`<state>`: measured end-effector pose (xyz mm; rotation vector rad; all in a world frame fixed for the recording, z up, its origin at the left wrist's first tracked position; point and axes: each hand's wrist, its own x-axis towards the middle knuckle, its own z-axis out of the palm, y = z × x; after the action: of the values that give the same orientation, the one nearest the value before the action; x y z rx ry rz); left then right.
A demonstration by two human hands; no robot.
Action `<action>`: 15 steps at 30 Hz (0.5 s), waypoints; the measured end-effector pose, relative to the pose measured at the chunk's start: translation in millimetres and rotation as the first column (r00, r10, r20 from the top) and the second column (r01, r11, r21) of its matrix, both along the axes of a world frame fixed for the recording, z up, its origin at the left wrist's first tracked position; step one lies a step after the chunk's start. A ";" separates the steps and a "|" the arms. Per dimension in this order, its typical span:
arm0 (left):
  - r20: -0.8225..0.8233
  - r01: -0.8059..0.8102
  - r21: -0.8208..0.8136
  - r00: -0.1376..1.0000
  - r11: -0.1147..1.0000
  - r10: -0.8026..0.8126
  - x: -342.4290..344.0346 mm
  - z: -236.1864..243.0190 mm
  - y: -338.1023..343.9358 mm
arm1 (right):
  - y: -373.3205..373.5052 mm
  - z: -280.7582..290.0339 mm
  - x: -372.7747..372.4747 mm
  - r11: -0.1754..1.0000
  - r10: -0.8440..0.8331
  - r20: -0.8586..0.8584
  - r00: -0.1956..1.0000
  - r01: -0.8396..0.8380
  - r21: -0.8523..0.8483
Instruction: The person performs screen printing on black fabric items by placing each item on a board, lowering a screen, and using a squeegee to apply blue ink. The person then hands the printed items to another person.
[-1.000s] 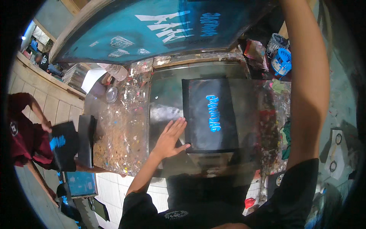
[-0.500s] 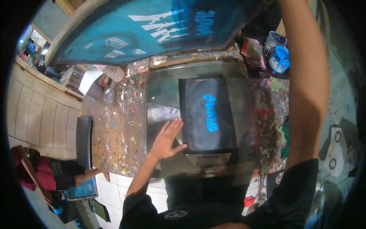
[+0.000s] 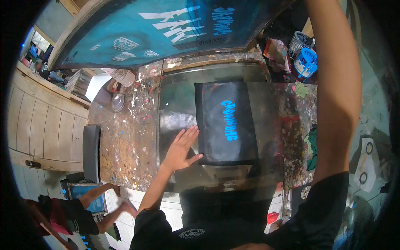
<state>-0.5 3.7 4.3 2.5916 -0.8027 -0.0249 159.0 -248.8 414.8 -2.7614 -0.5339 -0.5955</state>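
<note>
A black fabric panel (image 3: 212,143) with bright blue lettering lies flat on a glassy dark board (image 3: 177,91). My left hand (image 3: 182,148) rests at the panel's left edge, fingers stretched and thumb apart, with the fingertips and thumb tip at its border. It grips nothing. Up past the top right reaches my right forearm (image 3: 337,79); the hand itself is beyond the picture's edge. Over the far side of the board stands a raised printing screen (image 3: 137,29), its teal mesh carrying white and blue designs.
Around the board spreads a paint-spattered table (image 3: 125,146). At the far left sit a plastic tub (image 3: 123,77) and a round lid (image 3: 118,103). A blue basket-like container (image 3: 306,64) stands far right. A dark padded piece (image 3: 91,154) lies at the left edge; another person (image 3: 71,214) is beyond.
The other person at lower left has shifted, with legs now stretched toward the table. My left hand stays at the panel's edge; the whole view has moved very slightly.
</note>
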 end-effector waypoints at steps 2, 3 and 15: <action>0.007 0.001 0.005 1.000 1.000 -0.001 -0.1 0.0 -0.1 | -18.4 2.9 18.1 0.968 0.244 -0.003 0.970 -0.244 -0.064; 0.009 -0.001 0.005 1.000 1.000 0.001 -0.2 0.1 -0.3 | -21.0 3.4 21.7 0.943 0.323 -0.009 0.946 -0.323 -0.084; -0.008 -0.011 -0.006 1.000 1.000 0.011 -0.8 -1.6 0.5 | -18.5 4.2 27.4 0.959 0.268 0.026 0.963 -0.263 -0.109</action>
<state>-1.4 4.2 2.7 2.5891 -0.7844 -0.0291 186.4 -267.3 419.0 -2.7106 -0.9523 -0.5745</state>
